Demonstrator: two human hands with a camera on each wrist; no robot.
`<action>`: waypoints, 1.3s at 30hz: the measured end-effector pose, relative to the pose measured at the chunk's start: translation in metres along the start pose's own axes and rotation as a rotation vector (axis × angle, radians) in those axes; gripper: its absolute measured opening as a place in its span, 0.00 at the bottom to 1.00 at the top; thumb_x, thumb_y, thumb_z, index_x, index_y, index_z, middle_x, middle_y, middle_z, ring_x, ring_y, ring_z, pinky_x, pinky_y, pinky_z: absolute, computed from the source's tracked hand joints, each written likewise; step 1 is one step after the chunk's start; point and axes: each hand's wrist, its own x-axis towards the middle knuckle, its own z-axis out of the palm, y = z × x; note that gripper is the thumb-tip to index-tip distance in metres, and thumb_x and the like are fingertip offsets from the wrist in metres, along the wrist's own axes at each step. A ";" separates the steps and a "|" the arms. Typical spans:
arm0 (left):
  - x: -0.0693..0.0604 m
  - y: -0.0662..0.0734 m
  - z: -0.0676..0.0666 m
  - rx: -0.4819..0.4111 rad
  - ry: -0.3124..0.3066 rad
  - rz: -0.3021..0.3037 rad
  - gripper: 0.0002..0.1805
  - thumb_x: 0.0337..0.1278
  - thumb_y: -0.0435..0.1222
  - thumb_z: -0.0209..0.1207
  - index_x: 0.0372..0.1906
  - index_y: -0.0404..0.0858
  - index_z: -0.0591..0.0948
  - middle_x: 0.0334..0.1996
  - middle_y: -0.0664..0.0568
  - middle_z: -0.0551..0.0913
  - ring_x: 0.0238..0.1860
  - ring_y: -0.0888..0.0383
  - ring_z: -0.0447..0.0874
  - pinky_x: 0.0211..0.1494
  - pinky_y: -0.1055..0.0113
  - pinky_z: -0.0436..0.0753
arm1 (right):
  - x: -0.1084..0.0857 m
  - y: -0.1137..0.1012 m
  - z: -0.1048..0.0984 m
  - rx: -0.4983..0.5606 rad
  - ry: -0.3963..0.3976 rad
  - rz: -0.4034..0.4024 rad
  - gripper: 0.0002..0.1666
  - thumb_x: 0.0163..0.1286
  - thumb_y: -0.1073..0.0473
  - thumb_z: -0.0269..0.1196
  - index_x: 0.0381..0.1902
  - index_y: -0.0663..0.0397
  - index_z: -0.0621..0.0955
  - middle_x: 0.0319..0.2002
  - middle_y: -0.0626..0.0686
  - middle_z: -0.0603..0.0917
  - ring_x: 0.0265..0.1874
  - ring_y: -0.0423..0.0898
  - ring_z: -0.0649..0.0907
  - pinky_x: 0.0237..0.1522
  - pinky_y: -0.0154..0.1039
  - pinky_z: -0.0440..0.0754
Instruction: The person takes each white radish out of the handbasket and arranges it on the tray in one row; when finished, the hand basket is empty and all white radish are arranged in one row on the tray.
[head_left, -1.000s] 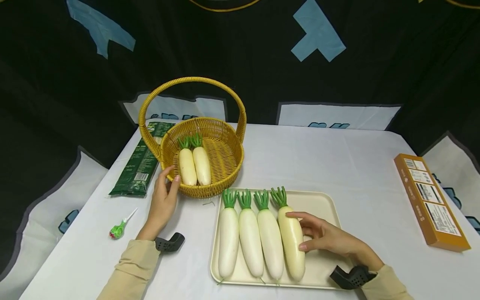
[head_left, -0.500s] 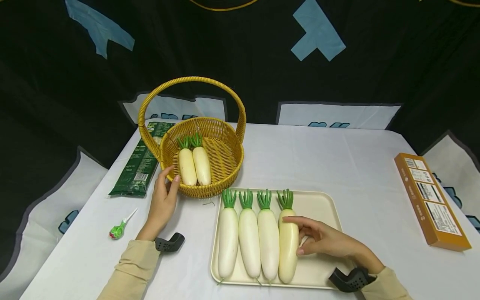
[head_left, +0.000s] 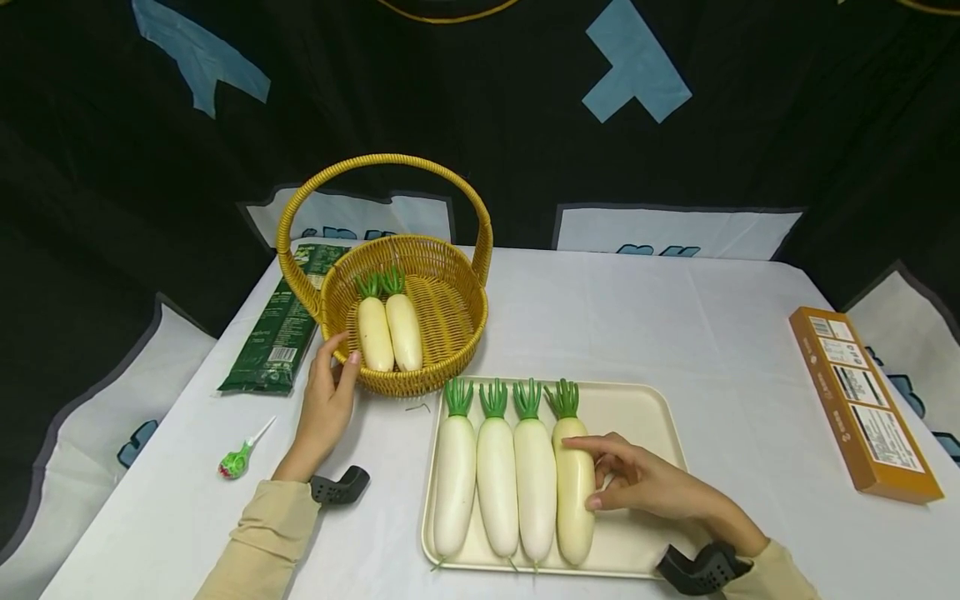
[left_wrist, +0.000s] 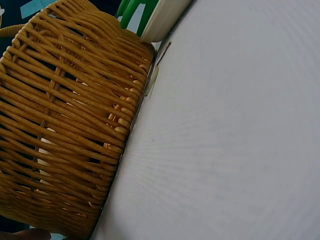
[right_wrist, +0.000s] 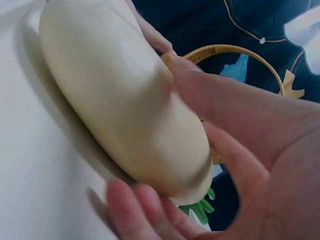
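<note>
Several white radishes with green tops lie side by side on a cream tray (head_left: 645,417) in the head view. My right hand (head_left: 637,475) holds the rightmost, yellowish white radish (head_left: 574,500) from its right side. In the right wrist view my thumb presses on this radish (right_wrist: 120,90), while other fingers (right_wrist: 125,200) curl near its leafy end. My left hand (head_left: 326,404) rests at the near left rim of a yellow wicker basket (head_left: 450,308). Inside the basket lie two smaller radishes (head_left: 405,333). The left wrist view shows mostly the basket wall (left_wrist: 70,120), with only a sliver of hand.
A green packet (head_left: 273,342) lies left of the basket, a lollipop (head_left: 236,460) nearer me. An orange box (head_left: 862,400) lies at the table's right edge. A small dark scrap sits near the basket's base. Dark cloth hangs behind the white table.
The rightmost radish has shifted left against its neighbours under my right hand and stands straighter. The neighbouring radishes have moved slightly too. My left hand and the basket stay put.
</note>
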 end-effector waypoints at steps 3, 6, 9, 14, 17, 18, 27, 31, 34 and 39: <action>0.000 0.000 0.000 0.002 0.003 0.003 0.29 0.67 0.50 0.39 0.67 0.41 0.55 0.66 0.38 0.55 0.66 0.43 0.56 0.64 0.46 0.64 | 0.001 0.000 0.002 -0.009 0.086 -0.032 0.33 0.60 0.59 0.62 0.63 0.49 0.66 0.40 0.57 0.71 0.37 0.42 0.73 0.35 0.30 0.75; -0.001 0.000 0.000 0.003 0.007 0.006 0.29 0.67 0.50 0.40 0.67 0.42 0.56 0.66 0.38 0.55 0.66 0.43 0.56 0.64 0.47 0.64 | 0.003 0.000 0.003 0.011 0.171 -0.075 0.29 0.62 0.63 0.60 0.61 0.55 0.68 0.40 0.56 0.73 0.39 0.41 0.73 0.37 0.31 0.76; -0.001 0.000 0.000 0.003 0.009 0.010 0.28 0.67 0.51 0.40 0.67 0.42 0.56 0.66 0.39 0.55 0.66 0.44 0.56 0.64 0.47 0.64 | 0.005 0.002 0.002 0.023 0.222 -0.095 0.25 0.64 0.67 0.57 0.60 0.61 0.68 0.40 0.57 0.74 0.38 0.37 0.75 0.33 0.32 0.78; -0.001 -0.001 0.000 0.001 0.006 0.004 0.29 0.67 0.51 0.40 0.67 0.42 0.56 0.66 0.38 0.55 0.66 0.43 0.56 0.64 0.47 0.64 | 0.006 0.002 0.001 0.038 0.269 -0.066 0.22 0.66 0.66 0.54 0.58 0.65 0.68 0.41 0.58 0.76 0.33 0.39 0.78 0.24 0.36 0.78; -0.002 -0.001 0.000 0.001 0.001 -0.003 0.29 0.67 0.51 0.39 0.67 0.43 0.56 0.66 0.38 0.55 0.66 0.42 0.57 0.64 0.46 0.64 | 0.006 0.003 0.001 0.072 0.288 -0.079 0.21 0.67 0.67 0.52 0.57 0.68 0.68 0.40 0.58 0.76 0.31 0.43 0.79 0.23 0.37 0.78; -0.002 -0.001 0.000 0.001 -0.002 -0.005 0.29 0.67 0.51 0.39 0.67 0.43 0.55 0.66 0.38 0.55 0.65 0.42 0.58 0.63 0.46 0.65 | 0.006 0.003 0.000 0.082 0.293 -0.087 0.21 0.67 0.67 0.52 0.56 0.69 0.67 0.40 0.57 0.76 0.31 0.43 0.79 0.23 0.38 0.78; -0.001 0.000 -0.001 -0.005 -0.001 0.002 0.29 0.67 0.51 0.39 0.67 0.44 0.55 0.66 0.38 0.55 0.64 0.41 0.59 0.62 0.46 0.66 | 0.007 -0.005 0.001 0.077 0.359 -0.026 0.19 0.67 0.64 0.53 0.54 0.65 0.70 0.38 0.52 0.77 0.29 0.39 0.77 0.26 0.34 0.76; -0.001 0.000 -0.001 -0.002 0.005 0.002 0.29 0.67 0.52 0.39 0.67 0.44 0.56 0.66 0.38 0.55 0.63 0.41 0.60 0.61 0.46 0.67 | 0.016 -0.015 0.005 0.094 0.329 -0.037 0.19 0.68 0.63 0.53 0.55 0.66 0.70 0.40 0.49 0.79 0.32 0.36 0.78 0.29 0.34 0.77; 0.000 0.000 -0.001 -0.003 0.005 0.005 0.29 0.66 0.52 0.39 0.67 0.44 0.56 0.66 0.38 0.55 0.63 0.41 0.61 0.61 0.46 0.67 | 0.028 -0.025 0.009 0.119 0.311 -0.057 0.19 0.68 0.62 0.53 0.54 0.69 0.70 0.41 0.54 0.80 0.33 0.36 0.79 0.31 0.34 0.79; -0.002 -0.001 -0.001 -0.004 0.001 -0.002 0.29 0.66 0.52 0.39 0.67 0.45 0.56 0.66 0.38 0.55 0.64 0.41 0.60 0.62 0.47 0.67 | 0.058 -0.049 0.016 0.226 0.256 -0.048 0.22 0.67 0.60 0.55 0.55 0.69 0.69 0.47 0.65 0.77 0.41 0.41 0.81 0.43 0.39 0.81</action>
